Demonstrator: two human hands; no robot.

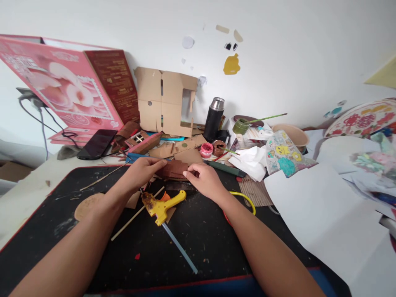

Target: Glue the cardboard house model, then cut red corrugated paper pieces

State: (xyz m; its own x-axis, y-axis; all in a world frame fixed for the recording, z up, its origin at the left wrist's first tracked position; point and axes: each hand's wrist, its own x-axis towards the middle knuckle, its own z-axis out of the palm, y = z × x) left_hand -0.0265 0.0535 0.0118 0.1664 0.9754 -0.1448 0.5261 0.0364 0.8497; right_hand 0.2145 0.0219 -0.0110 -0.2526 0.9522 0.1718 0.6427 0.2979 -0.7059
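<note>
Between my two hands is a flat reddish-brown painted piece, perhaps cardboard [173, 169], held near the back of the black mat [102, 264]. My left hand [145, 170] pinches its left end with thumb and forefinger. At the right end, the curled fingers of my right hand [201, 176] grip it. Nearer to me lies a yellow hot glue gun [162, 208] with a stained nozzle end and a long translucent glue stick [181, 249] sticking out of it. A thin wooden stick [133, 220] passes beneath the gun.
Behind the hands stand open paint jars [206, 149], a black thermos [214, 119] and an upright cardboard sheet [167, 99]. A phone [96, 144] and a pink box [71, 86] are at left. White paper [309, 206] covers the right side. A round wooden disc [89, 204] lies beside my left forearm.
</note>
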